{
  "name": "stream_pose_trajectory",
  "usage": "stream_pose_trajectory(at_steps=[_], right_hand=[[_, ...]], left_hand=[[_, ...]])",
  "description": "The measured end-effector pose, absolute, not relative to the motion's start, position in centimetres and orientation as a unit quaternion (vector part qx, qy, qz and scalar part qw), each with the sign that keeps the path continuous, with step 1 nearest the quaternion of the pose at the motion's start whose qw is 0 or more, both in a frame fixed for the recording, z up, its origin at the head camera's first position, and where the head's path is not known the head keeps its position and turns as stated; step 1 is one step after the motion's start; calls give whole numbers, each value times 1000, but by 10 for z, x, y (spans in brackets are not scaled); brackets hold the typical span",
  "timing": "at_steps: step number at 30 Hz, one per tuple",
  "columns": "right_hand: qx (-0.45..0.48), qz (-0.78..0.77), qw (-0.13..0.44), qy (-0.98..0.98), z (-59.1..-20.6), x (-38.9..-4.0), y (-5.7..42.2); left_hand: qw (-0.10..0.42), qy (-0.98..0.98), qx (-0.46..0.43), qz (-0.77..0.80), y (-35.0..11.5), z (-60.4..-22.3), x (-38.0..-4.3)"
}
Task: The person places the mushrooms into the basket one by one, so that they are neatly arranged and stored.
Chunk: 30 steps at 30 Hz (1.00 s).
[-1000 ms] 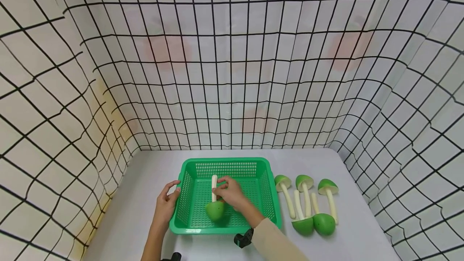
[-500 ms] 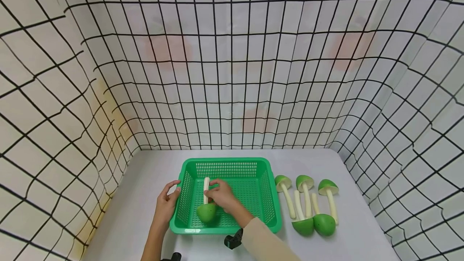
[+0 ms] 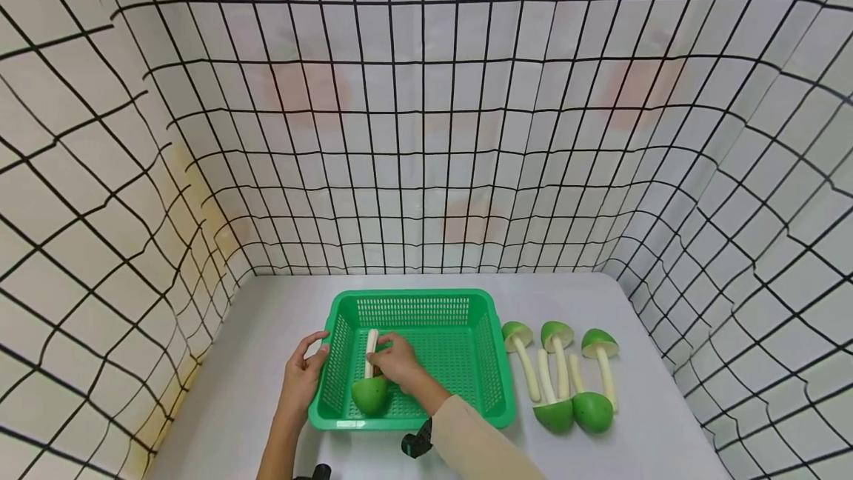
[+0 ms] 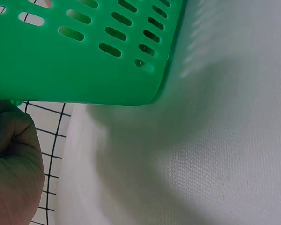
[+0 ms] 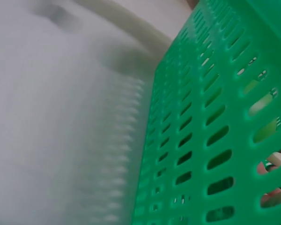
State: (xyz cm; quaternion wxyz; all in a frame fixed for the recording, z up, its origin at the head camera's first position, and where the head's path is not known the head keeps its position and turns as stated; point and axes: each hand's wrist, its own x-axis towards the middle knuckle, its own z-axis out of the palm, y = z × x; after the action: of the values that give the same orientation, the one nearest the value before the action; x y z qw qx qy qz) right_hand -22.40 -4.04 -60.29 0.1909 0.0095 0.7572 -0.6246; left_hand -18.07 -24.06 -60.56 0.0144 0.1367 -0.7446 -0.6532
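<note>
Surrounding the work, black grid netting (image 3: 422, 61) backs a white-covered table (image 3: 646, 406), viewed from my remote seat. On it, a green slotted plastic basket (image 3: 413, 293). At its 3 o'clock, outside, five loose toy mushrooms (image 3: 554, 416) with green caps: three caps toward 12, two toward 6.

Left hand (image 3: 300, 384) at the basket's 9 o'clock rim, fingers bent against it; whether gripping or merely touching, I cannot tell. Right hand (image 3: 403, 365) reaches inside from about 5 o'clock, thumb and fingers pinching a sixth green-capped mushroom (image 3: 369, 395) by its stem.

Key relation, in my judgement: that mushroom lies at the right fingers' 9 o'clock, long axis near 12–6, tip leaning slightly toward 1, cap at 6, close to the left wall. Right hand has it; left is just beyond the wall. Cap-to-floor contact unclear to me.
</note>
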Motion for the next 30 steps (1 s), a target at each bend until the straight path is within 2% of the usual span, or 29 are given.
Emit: stream_pose_trajectory(at_steps=[5, 16, 30], right_hand=[[20, -618, 196, 761, -606, -226, -43], [-21, -593, 191, 782, -606, -226, -39], [10, -554, 195, 809, -605, -226, -43]], left_hand=[[13, -742, 137, -656, -241, -605, -181], [10, -738, 136, -661, -241, -605, -182], [7, -738, 140, -660, -241, -603, -181]])
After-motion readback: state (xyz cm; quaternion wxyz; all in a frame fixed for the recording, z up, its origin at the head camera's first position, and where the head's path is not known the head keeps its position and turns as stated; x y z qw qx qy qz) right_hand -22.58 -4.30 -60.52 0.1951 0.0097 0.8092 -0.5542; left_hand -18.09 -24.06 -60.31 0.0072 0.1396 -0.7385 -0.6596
